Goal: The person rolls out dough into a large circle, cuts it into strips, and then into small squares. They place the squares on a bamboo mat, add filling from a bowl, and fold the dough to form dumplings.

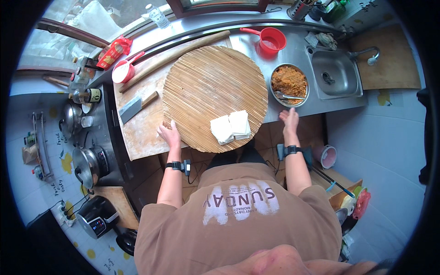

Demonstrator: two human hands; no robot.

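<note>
A round mat of slatted reeds [206, 87] lies on the wooden board, its near edge reaching past the counter's front. Two stacks of square white dough wrappers [230, 127] rest side by side on its near right part. My left hand [169, 134] is at the mat's lower left rim, thumb and fingers apart, gripping nothing that I can make out. Fingers stretched out, my right hand [289, 119] is just below a steel bowl [290, 105]. The bowl holds an orange-brown chopped filling [288, 81] with a metal spoon [291, 96] in it.
Left of the mat, a cleaver [131, 110] lies on the floury wooden board [142, 137]. Behind are a long rolling pin [169, 62] and a red scoop of white powder [123, 72]. A red ladle-shaped scoop [271, 41] stands by the sink [337, 73]. Pots [86, 166] stand left.
</note>
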